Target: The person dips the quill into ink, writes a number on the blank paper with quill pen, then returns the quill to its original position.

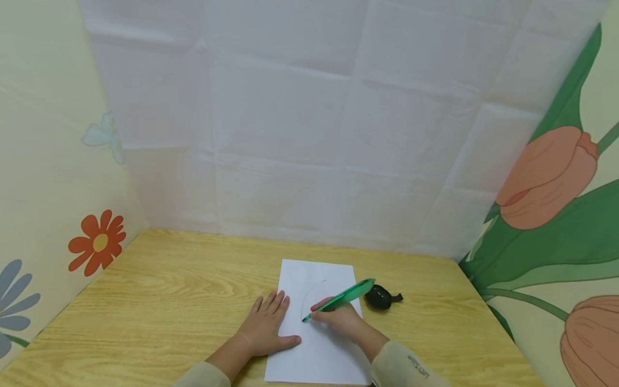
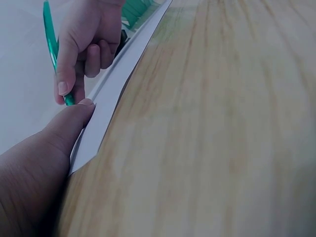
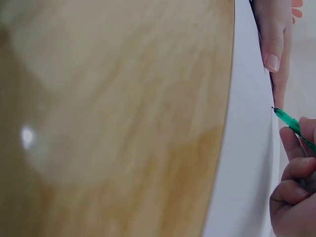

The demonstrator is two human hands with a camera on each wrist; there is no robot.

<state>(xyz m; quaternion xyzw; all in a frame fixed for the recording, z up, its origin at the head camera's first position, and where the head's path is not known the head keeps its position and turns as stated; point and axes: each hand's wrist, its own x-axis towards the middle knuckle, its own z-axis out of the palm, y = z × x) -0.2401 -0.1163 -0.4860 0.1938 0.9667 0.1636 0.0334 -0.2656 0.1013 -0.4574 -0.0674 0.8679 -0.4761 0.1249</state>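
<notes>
A sheet of white paper (image 1: 324, 357) lies on the wooden table, with a thin curved line (image 1: 307, 294) on its upper half. My right hand (image 1: 343, 319) pinches a green pen (image 1: 349, 294) with a broad, feather-shaped upper end. The pen's dark tip touches the paper at the lower end of the curve. Flat across the sheet's left edge rests my left hand (image 1: 266, 323), its fingers straight and thumb spread on the paper. In the left wrist view, the left thumb (image 2: 69, 121) is near the pen (image 2: 52, 37). The right wrist view shows the pen tip (image 3: 276, 110) below the left thumb.
A rounded, shiny black object (image 1: 379, 297) with a short tail sits just right of the paper. Wood-grain table (image 1: 193, 290) extends on both sides. White cloth (image 1: 285, 118) hangs at the back, with flower-printed panels (image 1: 556, 258) left and right.
</notes>
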